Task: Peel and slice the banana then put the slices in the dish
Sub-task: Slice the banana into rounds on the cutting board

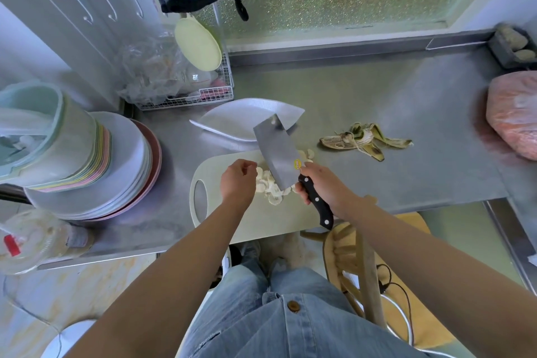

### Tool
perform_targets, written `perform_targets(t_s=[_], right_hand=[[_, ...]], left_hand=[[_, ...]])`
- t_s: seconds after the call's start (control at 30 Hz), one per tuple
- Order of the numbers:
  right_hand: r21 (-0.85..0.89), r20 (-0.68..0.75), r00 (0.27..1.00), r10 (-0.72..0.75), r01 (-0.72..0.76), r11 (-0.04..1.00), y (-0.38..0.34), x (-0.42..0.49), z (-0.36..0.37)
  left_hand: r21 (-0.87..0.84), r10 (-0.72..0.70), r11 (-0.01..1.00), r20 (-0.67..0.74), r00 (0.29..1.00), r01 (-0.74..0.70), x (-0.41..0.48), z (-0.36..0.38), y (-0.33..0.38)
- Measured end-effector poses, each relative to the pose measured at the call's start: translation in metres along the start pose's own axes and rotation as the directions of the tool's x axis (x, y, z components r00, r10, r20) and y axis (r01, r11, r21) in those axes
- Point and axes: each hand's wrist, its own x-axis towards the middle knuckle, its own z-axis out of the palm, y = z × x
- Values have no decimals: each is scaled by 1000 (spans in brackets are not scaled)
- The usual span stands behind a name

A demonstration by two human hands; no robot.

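Several pale banana slices [268,184] lie in a heap on the light cutting board [247,224] near the counter's front edge. My right hand [325,184] grips the black handle of a cleaver [277,152], whose blade is raised and tilted over the slices, its tip above the white leaf-shaped dish [232,122]. One small slice clings to the blade's far corner. My left hand [238,180] hovers at the left of the heap, fingers curled; whether it holds a slice is hidden. The empty peel [363,139] lies to the right.
A stack of plates and bowls [96,166] stands at the left. Behind the dish is a wire rack [186,93] with bags and a green lid. A pink bag [514,113] sits at the right edge. A wooden chair [363,259] stands below the counter.
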Motion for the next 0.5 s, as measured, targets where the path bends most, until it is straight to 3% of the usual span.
perform_targets(t_s=[0.17,0.23,0.33,0.43,0.5], right_hand=[[160,-4,1000,24,-22,987,8,13,10],[107,-13,1000,1,0,994,5,19,19],[-24,-52,997,-58,56,998,-3,26,42],[-93,-26,994,-106,103,990,-9,27,68],[-140,66,990,-126,134,981,-12,27,84]], left_hand=[[-120,-54,991,53,997,60,1,-5,-6],[-232,-110,962,158,981,145,-4,-11,-9],[-340,-156,890,399,903,304,-15,-26,-14],[-295,-39,934,479,877,202,-27,-40,-29],[-310,30,945,404,914,107,-35,-46,-38]])
